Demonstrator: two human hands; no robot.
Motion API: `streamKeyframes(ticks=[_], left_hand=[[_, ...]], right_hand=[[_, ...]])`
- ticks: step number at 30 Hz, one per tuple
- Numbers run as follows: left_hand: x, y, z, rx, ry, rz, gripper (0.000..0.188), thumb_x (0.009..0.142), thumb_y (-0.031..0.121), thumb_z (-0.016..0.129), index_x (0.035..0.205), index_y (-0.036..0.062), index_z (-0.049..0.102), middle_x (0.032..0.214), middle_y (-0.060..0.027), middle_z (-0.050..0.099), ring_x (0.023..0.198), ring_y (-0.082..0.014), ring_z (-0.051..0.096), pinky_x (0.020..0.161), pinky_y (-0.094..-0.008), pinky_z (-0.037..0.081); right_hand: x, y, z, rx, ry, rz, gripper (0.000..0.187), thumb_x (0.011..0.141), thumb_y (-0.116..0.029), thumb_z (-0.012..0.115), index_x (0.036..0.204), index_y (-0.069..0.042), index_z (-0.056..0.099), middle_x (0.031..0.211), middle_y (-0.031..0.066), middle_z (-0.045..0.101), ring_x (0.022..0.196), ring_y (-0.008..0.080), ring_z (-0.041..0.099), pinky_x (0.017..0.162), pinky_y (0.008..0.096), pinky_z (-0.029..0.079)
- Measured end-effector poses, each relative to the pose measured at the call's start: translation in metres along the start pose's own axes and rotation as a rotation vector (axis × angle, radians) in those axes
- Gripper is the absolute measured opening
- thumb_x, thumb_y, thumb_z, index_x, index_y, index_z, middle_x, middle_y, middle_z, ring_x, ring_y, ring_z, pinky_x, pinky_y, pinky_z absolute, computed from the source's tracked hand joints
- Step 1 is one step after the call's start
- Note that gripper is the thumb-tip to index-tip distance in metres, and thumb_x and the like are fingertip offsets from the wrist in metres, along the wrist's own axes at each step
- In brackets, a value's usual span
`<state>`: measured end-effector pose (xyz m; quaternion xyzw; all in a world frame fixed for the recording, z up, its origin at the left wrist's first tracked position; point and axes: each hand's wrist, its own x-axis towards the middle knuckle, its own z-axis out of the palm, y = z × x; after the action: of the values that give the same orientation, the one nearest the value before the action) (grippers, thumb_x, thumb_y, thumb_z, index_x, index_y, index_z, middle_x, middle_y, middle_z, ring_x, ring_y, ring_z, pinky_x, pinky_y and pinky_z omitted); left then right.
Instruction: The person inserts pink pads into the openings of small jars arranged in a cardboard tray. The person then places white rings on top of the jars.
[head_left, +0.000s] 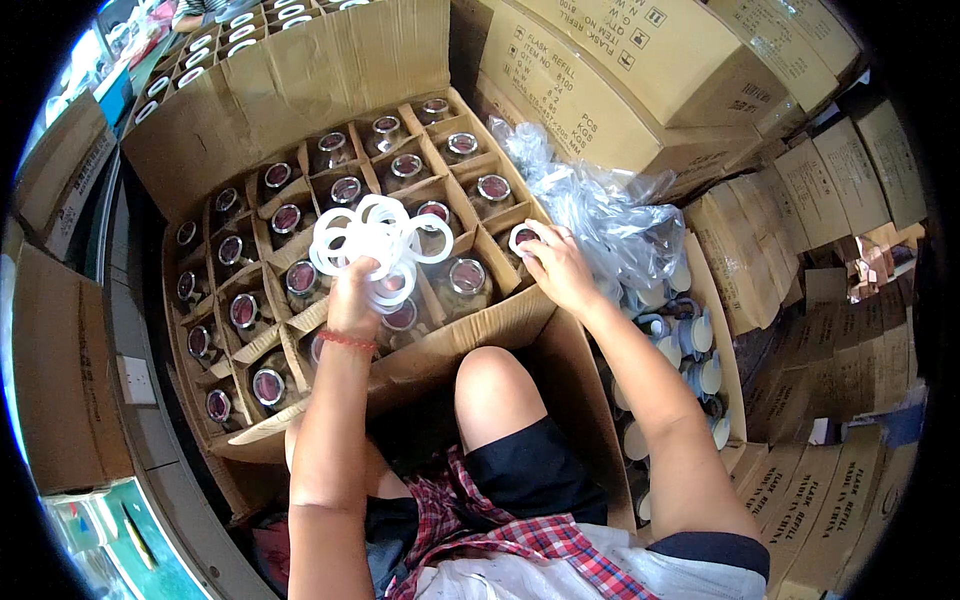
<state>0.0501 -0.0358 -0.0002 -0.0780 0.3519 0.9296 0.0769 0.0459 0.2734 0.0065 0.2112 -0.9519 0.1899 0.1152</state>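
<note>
A bunch of white plastic rings [385, 215] fans out from my left hand [352, 300], whose fingers are closed on them above the middle of a divided cardboard box [490, 322]. Glass flask refills [466, 276] stand upright in its compartments, their round mouths up and reddish inside. At the box's right corner, my right hand [563, 268] pinches a white ring [517, 238] at the mouth of a flask refill. Whether this ring is fully seated, I cannot tell. The fingers partly cover it. Most other mouths in this box show bare glass rims.
Another divided box [240, 35], beyond the raised flap [290, 95], holds flasks topped with white rings. Crumpled clear plastic [610, 210] lies over a carton of blue and cream parts [690, 345] on the right. Stacked cartons [620, 70] rise behind. A green-topped table [150, 540] stands lower left.
</note>
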Motion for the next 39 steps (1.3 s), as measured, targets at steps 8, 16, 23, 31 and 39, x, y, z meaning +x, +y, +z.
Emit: streamKeyframes(ticks=[8,16,23,31,39], left_hand=[[-0.003,-0.001,0.004,-0.082,0.030,-0.010,0.042,0.073,-0.001,0.052,0.115,-0.0032,0.050,0.097,-0.0139,0.060,0.073,-0.0210,0.061,0.052,-0.0293,0.052],[-0.002,0.004,0.008,-0.096,0.056,-0.002,0.041,0.073,-0.001,0.052,0.114,-0.0019,0.051,0.095,-0.0134,0.060,0.065,-0.0203,0.058,0.049,-0.0287,0.049],[-0.003,0.008,0.008,-0.142,0.054,-0.011,0.040,0.074,-0.001,0.051,0.114,-0.0020,0.051,0.094,-0.0137,0.059,0.067,-0.0204,0.058,0.050,-0.0292,0.048],[0.002,-0.001,-0.002,-0.105,0.027,-0.031,0.042,0.077,0.002,0.049,0.118,-0.0021,0.048,0.099,-0.0133,0.059,0.075,-0.0220,0.060,0.051,-0.0286,0.050],[0.004,0.001,0.004,-0.181,0.137,-0.041,0.041,0.075,-0.002,0.052,0.116,0.0001,0.052,0.098,-0.0129,0.061,0.078,-0.0233,0.062,0.051,-0.0301,0.052]], right_hand=[[0.008,-0.001,-0.015,-0.145,-0.270,-0.077,0.046,0.077,-0.016,0.062,0.120,-0.005,0.051,0.132,0.0168,0.047,0.119,0.0390,0.043,0.097,0.0453,0.042],[0.010,0.000,-0.011,-0.221,-0.174,-0.153,0.040,0.078,-0.010,0.061,0.117,-0.010,0.059,0.123,0.0121,0.052,0.109,0.0332,0.051,0.091,0.0425,0.046],[0.016,-0.002,-0.025,-0.096,-0.298,-0.069,0.039,0.078,-0.018,0.068,0.116,-0.011,0.062,0.128,0.0124,0.052,0.115,0.0340,0.049,0.098,0.0406,0.042],[0.040,-0.078,-0.038,-0.088,0.047,-0.275,0.042,0.078,-0.017,0.069,0.118,-0.010,0.058,0.125,0.0085,0.051,0.101,0.0249,0.059,0.084,0.0349,0.050],[0.071,-0.086,-0.014,0.072,0.177,-0.556,0.013,0.077,-0.007,0.068,0.089,-0.004,0.066,0.094,0.0060,0.065,0.082,0.0224,0.063,0.075,0.0321,0.052]])
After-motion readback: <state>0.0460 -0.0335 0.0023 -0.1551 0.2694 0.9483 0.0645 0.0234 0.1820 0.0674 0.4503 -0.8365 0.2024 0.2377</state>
